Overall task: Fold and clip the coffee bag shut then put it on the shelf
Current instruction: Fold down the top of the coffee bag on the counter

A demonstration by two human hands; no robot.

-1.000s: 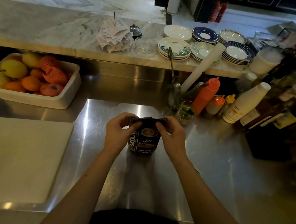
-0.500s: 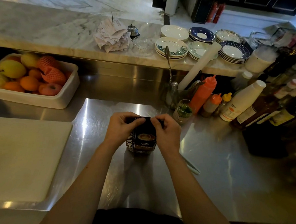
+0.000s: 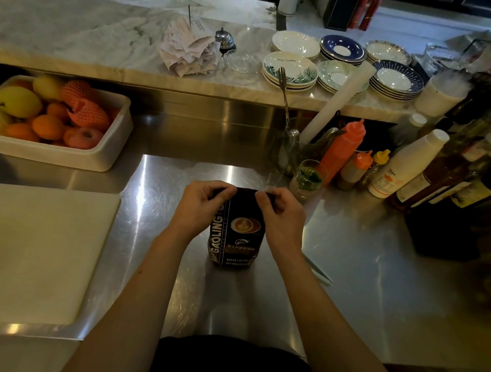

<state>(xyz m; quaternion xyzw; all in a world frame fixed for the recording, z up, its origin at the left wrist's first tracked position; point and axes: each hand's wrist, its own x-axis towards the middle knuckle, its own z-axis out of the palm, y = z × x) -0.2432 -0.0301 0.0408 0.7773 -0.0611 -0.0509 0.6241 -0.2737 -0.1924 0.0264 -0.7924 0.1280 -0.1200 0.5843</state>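
Note:
A dark coffee bag (image 3: 237,239) with a latte picture and white lettering stands upright on the steel counter (image 3: 348,285) in front of me. My left hand (image 3: 201,208) pinches the bag's top left corner. My right hand (image 3: 280,216) pinches the top right corner. The top edge is held flat between both hands. A thin pale clip-like strip (image 3: 318,271) lies on the counter just right of my right forearm, partly hidden by it.
A white cutting board (image 3: 28,252) lies at the left. A white tub of fruit (image 3: 52,125) sits at the back left. Squeeze bottles (image 3: 343,150) and syrup bottles (image 3: 448,181) crowd the right. Stacked plates (image 3: 339,66) and paper slips (image 3: 188,48) rest on the marble ledge.
The bag's top has risen and straightened between my hands, so more of the front label shows. Both hands have shifted slightly upward along the top edge.

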